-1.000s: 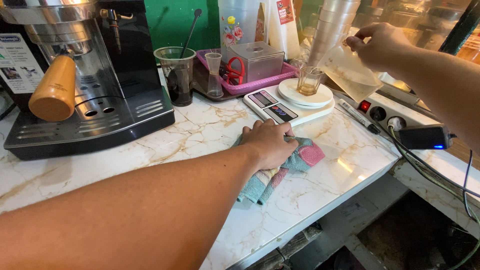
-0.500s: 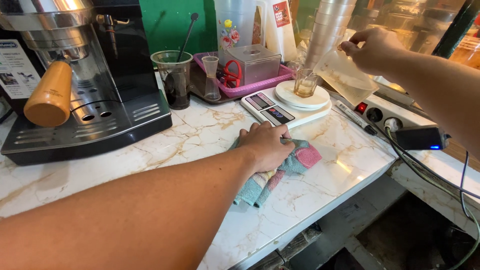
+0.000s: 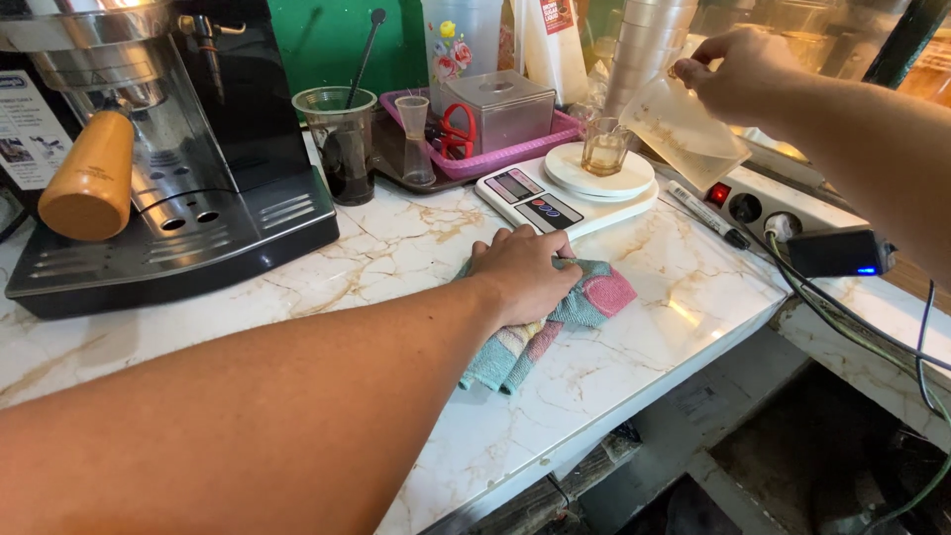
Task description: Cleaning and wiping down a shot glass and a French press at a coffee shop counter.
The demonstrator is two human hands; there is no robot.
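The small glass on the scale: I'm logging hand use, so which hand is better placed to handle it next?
Probably the right hand: it holds a clear plastic bag tilted just beside the small glass on the scale. The left hand lies flat on the cloth, farther away.

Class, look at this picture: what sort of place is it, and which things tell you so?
Probably a small coffee or drinks counter. An espresso machine stands on the marble-patterned counter, a small glass sits on a kitchen scale, and a stack of cups stands behind it.

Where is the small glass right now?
In the head view, the small glass stands on the white scale, upper centre-right, just left of the tilted plastic pouch held by the right hand.
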